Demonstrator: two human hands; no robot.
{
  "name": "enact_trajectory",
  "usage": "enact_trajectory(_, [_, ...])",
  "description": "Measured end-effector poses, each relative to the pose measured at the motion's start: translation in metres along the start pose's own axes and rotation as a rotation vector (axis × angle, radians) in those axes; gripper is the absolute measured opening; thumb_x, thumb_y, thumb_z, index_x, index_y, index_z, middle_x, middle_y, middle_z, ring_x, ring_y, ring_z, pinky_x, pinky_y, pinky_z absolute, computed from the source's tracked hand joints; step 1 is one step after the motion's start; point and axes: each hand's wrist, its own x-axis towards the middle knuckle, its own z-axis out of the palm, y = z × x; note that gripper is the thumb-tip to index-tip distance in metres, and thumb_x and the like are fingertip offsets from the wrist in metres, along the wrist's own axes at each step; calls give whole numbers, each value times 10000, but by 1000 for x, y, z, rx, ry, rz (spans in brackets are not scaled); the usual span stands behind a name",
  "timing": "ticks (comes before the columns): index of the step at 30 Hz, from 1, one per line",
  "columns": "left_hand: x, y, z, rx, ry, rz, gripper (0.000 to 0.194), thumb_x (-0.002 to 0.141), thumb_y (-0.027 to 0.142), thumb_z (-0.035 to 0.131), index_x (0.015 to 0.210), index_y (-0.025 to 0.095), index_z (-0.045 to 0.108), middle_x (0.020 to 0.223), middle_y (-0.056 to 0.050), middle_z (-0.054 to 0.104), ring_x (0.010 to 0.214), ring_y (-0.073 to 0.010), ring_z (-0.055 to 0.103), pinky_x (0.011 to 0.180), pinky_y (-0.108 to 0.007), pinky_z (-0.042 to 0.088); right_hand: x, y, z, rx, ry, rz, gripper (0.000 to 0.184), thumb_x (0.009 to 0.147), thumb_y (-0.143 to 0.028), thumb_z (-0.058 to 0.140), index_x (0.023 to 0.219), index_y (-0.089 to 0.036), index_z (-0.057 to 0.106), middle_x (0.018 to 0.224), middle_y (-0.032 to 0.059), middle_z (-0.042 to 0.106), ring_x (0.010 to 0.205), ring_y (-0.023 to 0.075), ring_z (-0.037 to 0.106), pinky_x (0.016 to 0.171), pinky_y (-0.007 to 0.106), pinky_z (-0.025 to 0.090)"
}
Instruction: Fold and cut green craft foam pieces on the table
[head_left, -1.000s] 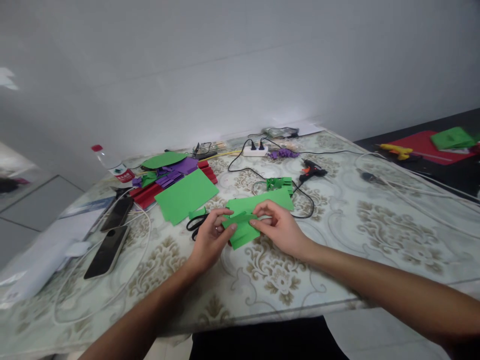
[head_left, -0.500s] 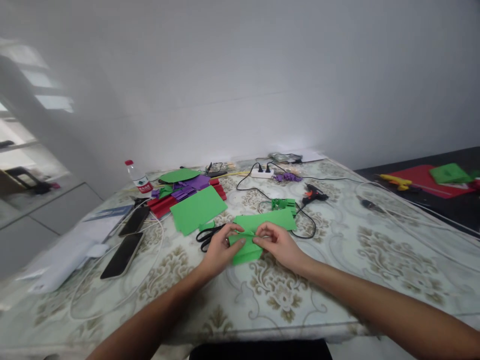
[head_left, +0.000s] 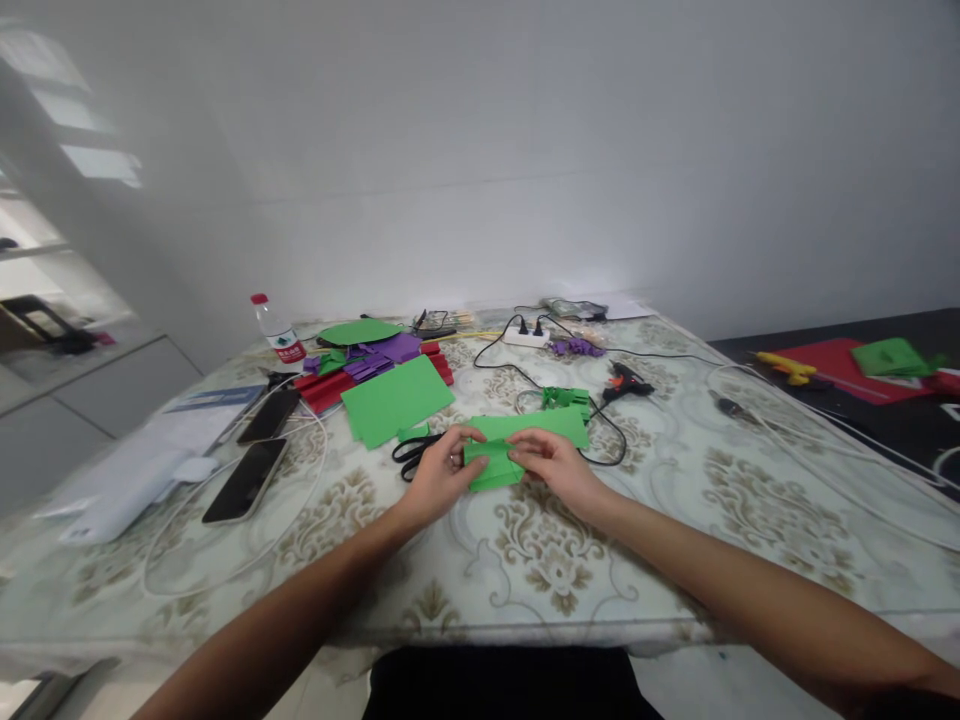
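Observation:
Between my two hands is a small folded piece of green paper (head_left: 495,468), low over the tablecloth. My left hand (head_left: 444,470), with a ring on one finger, pinches its left side. Its right side is gripped by the thumb and fingers of my right hand (head_left: 559,468). Just behind lies a longer green paper strip (head_left: 551,428), partly covered by my fingers. Black scissor handles (head_left: 411,455) stick out beside my left hand; the blades are hidden. Farther left rest larger green sheets (head_left: 397,398).
A black glue gun (head_left: 628,382) and fringed green paper (head_left: 566,400) sit behind my right hand, near a white power strip (head_left: 526,337) with cords. Two phones (head_left: 246,482), a bottle (head_left: 279,330) and red and purple paper (head_left: 330,388) are on the left. A white cable (head_left: 810,428) crosses the right.
The front part of the green paper looks shorter, and its near edge sits closer to my fingers. Both hands keep their hold. The camera view has tilted slightly.

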Motion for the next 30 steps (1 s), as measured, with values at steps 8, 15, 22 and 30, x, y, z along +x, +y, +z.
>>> enact_trajectory(8, [0, -4, -2, 220, -1, 62, 223, 856, 283, 635, 1056, 185, 627, 651, 54, 444, 552, -100, 391, 529, -218, 291, 6, 7, -2, -21, 29, -13, 315, 616, -365, 838, 835, -178, 709, 645, -31, 599, 578, 104, 514, 531, 233, 425])
enact_trajectory(15, [0, -1, -3, 320, -17, 83, 174, 874, 282, 610, 1012, 182, 645, 579, 74, 407, 517, -97, 416, 528, -216, 313, 7, 6, -4, -37, 18, -22, 257, 634, -333, 822, 813, -178, 719, 629, -35, 599, 558, 101, 506, 508, 226, 397])
enact_trajectory(22, [-3, 3, -2, 393, -12, 140, 162, 886, 274, 593, 1006, 177, 644, 604, 63, 482, 537, -95, 465, 557, -211, 373, 12, 6, -12, -87, 0, -20, 273, 660, -353, 811, 857, -180, 732, 702, -19, 650, 548, 98, 524, 521, 235, 427])
enact_trajectory(30, [-7, 3, -2, 401, -11, 186, 117, 898, 251, 590, 983, 192, 646, 649, 41, 571, 580, -102, 540, 598, -205, 427, 26, 11, -15, -96, -61, -9, 240, 661, -320, 795, 837, -172, 726, 702, -14, 657, 497, 78, 458, 465, 217, 326])
